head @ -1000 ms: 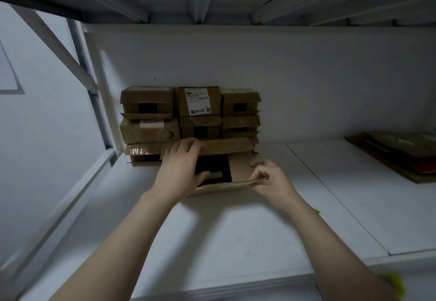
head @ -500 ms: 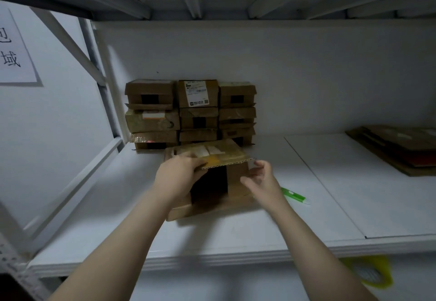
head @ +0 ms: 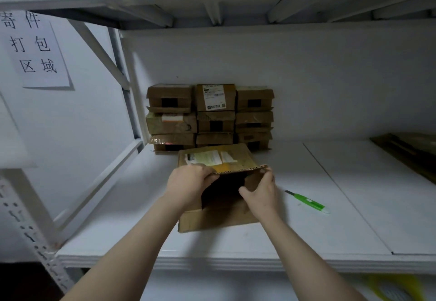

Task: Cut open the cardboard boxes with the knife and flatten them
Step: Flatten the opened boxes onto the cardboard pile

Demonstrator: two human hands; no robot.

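The job looks to be in its early to middle part. One box (head: 221, 217) sits on the shelf (head: 236, 248) right in front of the person, already open at its near end: the inside shows dark, and the lower flap lies out flat on the shelf toward the person. It is not yet flat, since its top panel, with pale labels and a yellow patch on it, is raised over the hollow. The left hand (head: 191, 182) has its grip closed over the near edge of that top panel, fingers curled onto it. The right hand (head: 262, 194) has its grip closed on the box's right side flap, thumb on the inner face and fingers behind. The knife (head: 306, 201), green with a pale tip, lies on the shelf just to the right of the box, in nobody's hand. Whether more cuts are needed cannot be told. Behind the box, against the back wall, a stack of boxes (head: 210, 116) waits, all still box-shaped, so most of the work seems to remain. At the far right edge some flat cardboard (head: 405, 152) lies on the shelf, likely finished pieces. The box is plain brown corrugated card, a little worn.
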